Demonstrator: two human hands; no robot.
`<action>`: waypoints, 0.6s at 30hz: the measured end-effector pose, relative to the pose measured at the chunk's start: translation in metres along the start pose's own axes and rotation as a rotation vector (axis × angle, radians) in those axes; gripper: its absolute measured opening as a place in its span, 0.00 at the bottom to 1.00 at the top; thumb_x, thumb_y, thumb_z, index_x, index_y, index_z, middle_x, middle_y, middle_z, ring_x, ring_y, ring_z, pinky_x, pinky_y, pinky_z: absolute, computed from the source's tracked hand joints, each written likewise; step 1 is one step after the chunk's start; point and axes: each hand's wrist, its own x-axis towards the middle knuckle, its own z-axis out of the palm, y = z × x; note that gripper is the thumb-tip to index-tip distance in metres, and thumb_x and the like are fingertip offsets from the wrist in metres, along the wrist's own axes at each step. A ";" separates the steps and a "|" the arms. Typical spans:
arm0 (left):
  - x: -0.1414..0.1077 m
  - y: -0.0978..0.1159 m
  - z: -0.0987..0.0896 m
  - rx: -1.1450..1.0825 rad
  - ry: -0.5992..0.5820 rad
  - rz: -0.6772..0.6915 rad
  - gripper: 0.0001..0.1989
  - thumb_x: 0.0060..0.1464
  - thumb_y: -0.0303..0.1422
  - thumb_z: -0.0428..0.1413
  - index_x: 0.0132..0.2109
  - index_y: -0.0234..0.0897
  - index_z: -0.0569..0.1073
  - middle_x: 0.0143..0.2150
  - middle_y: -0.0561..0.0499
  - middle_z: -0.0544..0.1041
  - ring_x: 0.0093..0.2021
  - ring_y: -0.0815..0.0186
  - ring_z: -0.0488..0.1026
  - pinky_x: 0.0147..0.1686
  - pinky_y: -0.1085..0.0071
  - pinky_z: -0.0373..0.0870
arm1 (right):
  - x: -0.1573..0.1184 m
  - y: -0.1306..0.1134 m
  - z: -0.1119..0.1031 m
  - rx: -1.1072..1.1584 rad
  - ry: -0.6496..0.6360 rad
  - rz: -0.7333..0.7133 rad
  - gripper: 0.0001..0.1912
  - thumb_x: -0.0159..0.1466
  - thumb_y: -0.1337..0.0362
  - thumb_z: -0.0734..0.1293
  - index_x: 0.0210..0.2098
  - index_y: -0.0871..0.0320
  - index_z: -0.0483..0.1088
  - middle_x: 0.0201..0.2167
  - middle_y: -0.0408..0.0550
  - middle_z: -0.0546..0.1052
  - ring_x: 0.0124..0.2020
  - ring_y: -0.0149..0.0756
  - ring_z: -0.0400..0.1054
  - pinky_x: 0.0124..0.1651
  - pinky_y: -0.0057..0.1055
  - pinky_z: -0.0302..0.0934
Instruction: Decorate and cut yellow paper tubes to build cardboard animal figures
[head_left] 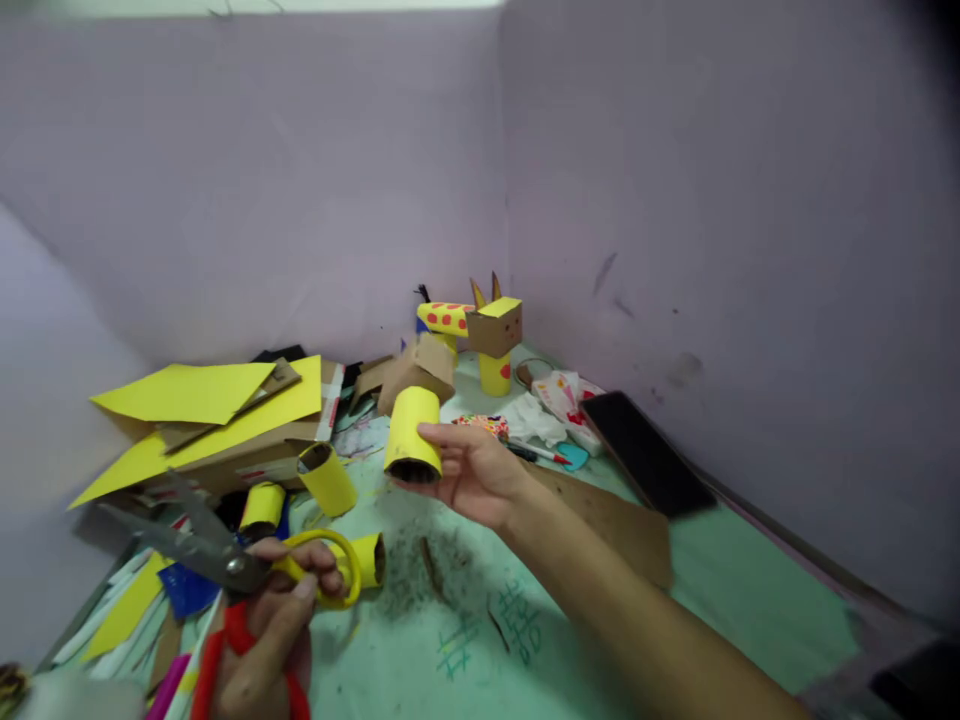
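Two hands work above the counter (600,640). Right hand (476,470) — grip clenched around a yellow paper tube (412,430), held upright just left of its palm. Left hand (274,625) — fingers through the yellow handle of open scissors (225,560), blades pointing left. A giraffe model (480,335) stands beyond the right grip.

Green tabletop (720,590) right: open; left blocked by yellow tubes (328,480), paper scraps (135,610).
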 end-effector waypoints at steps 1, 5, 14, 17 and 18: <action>-0.002 0.002 0.001 -0.015 -0.027 0.014 0.21 0.32 0.33 0.65 0.34 0.46 0.64 0.24 0.58 0.74 0.25 0.67 0.69 0.28 0.71 0.69 | -0.005 -0.005 0.004 0.072 -0.037 0.069 0.08 0.54 0.64 0.64 0.31 0.64 0.70 0.24 0.49 0.75 0.28 0.38 0.72 0.40 0.41 0.68; -0.002 0.016 0.010 0.020 -0.131 0.087 0.16 0.44 0.33 0.61 0.39 0.45 0.63 0.30 0.57 0.73 0.29 0.68 0.70 0.31 0.74 0.69 | -0.013 -0.007 0.013 0.472 -0.144 0.348 0.12 0.58 0.65 0.62 0.38 0.68 0.69 0.28 0.51 0.77 0.30 0.34 0.73 0.44 0.36 0.66; 0.006 0.027 0.036 0.077 -0.163 0.210 0.16 0.44 0.35 0.61 0.39 0.42 0.64 0.29 0.56 0.72 0.30 0.67 0.70 0.30 0.73 0.68 | -0.019 0.002 0.010 0.520 -0.198 0.422 0.16 0.61 0.62 0.59 0.37 0.71 0.69 0.28 0.55 0.77 0.33 0.36 0.74 0.44 0.31 0.64; 0.004 0.023 0.042 0.117 -0.098 0.175 0.21 0.41 0.36 0.62 0.41 0.43 0.63 0.30 0.56 0.72 0.32 0.66 0.72 0.33 0.72 0.68 | -0.023 0.007 0.011 0.440 -0.174 0.384 0.12 0.59 0.62 0.62 0.35 0.67 0.70 0.28 0.51 0.77 0.30 0.33 0.72 0.39 0.29 0.63; 0.004 0.023 0.044 0.155 -0.077 0.182 0.21 0.40 0.36 0.62 0.41 0.43 0.63 0.30 0.56 0.71 0.32 0.66 0.72 0.33 0.71 0.68 | -0.024 0.008 0.012 0.395 -0.157 0.372 0.11 0.58 0.62 0.64 0.34 0.65 0.71 0.27 0.49 0.77 0.28 0.31 0.70 0.37 0.27 0.63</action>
